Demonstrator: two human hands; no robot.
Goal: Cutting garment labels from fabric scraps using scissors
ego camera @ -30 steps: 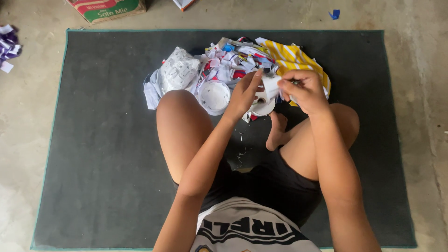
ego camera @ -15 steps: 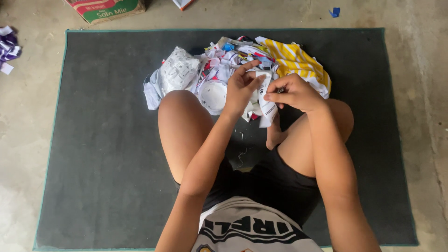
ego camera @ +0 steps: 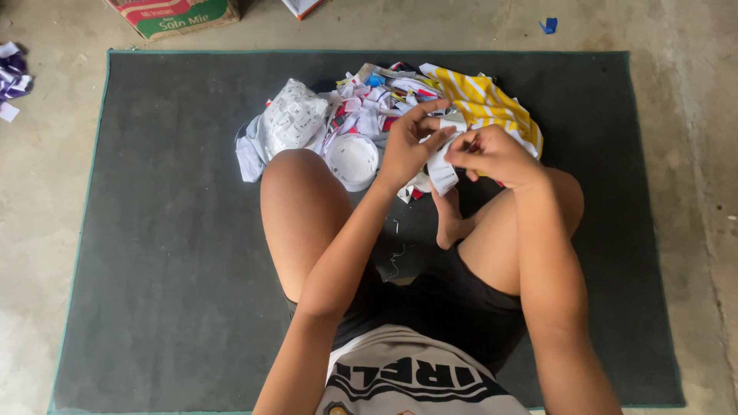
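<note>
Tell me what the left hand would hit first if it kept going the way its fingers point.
Probably the yellow striped cloth: the left hand points up and right past the white strip it holds. Depth is unclear.
</note>
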